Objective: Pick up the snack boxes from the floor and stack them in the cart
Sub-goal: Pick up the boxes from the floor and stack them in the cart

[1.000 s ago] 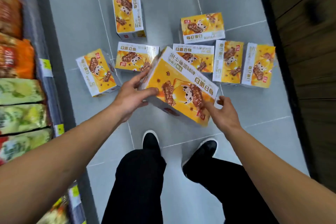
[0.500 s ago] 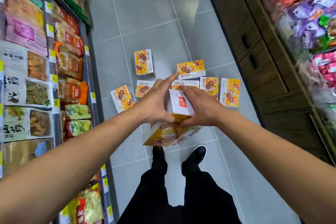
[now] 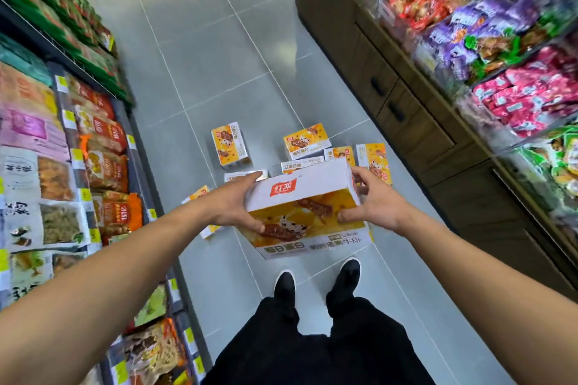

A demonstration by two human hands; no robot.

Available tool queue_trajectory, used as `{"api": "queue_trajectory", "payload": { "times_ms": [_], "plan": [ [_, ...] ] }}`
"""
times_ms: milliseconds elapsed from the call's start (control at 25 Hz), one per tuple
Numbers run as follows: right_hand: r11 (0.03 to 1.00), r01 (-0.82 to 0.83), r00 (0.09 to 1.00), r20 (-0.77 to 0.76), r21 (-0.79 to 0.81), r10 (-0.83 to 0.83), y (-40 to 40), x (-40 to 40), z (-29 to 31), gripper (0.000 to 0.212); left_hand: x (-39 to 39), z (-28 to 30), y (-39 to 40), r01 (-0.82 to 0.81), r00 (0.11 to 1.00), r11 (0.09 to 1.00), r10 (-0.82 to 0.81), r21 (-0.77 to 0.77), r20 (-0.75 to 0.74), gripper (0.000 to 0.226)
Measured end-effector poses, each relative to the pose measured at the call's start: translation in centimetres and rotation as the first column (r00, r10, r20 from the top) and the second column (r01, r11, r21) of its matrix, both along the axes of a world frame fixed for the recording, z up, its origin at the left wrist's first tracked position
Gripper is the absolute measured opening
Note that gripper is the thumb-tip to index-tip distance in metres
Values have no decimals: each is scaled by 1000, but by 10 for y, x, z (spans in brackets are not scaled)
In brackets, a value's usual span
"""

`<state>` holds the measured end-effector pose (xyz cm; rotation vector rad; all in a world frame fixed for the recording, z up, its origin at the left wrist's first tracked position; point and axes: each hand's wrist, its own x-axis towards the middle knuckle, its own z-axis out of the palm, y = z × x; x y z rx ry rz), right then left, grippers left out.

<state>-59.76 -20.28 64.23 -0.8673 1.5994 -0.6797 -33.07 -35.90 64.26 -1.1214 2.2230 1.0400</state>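
Carry the held snack box (image 3: 305, 209) level with even pressure on both ends; the cart is not in view, so locate it before releasing. The box is at frame centre, clear of the floor (image 3: 219, 72). The left hand (image 3: 233, 208) and right hand (image 3: 373, 205) grip opposite ends, fingers curled over the far edges, thumbs on the printed face, arms extended. Several more snack boxes (image 3: 230, 145) lie on the floor beyond.

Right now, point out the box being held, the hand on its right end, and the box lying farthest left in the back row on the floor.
Held box (image 3: 300, 187): head view, on its white top face.
Right hand (image 3: 380, 206): head view, on its back.
Floor box (image 3: 230, 144): head view, on its yellow top face.
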Motion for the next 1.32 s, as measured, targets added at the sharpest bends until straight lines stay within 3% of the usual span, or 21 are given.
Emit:
{"api": "queue_trajectory", "payload": {
  "times_ms": [200,320,400,560,760,920,1320],
  "plan": [
    [975,222,970,103,11,-222,47,24,-1,102,2,6,-16,196,980,977,-199,-89,-26,106],
    [950,307,949,51,60,-310,98,31,-2,110,-24,9,-4,289,948,951,-300,-111,-104,108],
    [933,352,936,-10,75,-353,131,35,-1,100,-44,11,10,367,914,920,-384,-138,-127,105],
    [816,572,819,-122,87,-561,217,50,14,102,-97,12,72,538,816,829,-558,-155,-149,102],
    [633,765,640,-247,118,-728,355,87,22,112,-150,22,205,719,651,678,-735,-156,-192,100],
    [439,895,439,-332,79,-835,495,131,30,116,-170,32,353,839,474,511,-855,-186,-212,95],
    [61,997,38,-395,-47,-918,818,205,67,107,-192,70,698,945,113,192,-951,-263,-288,93]
  ]
}}
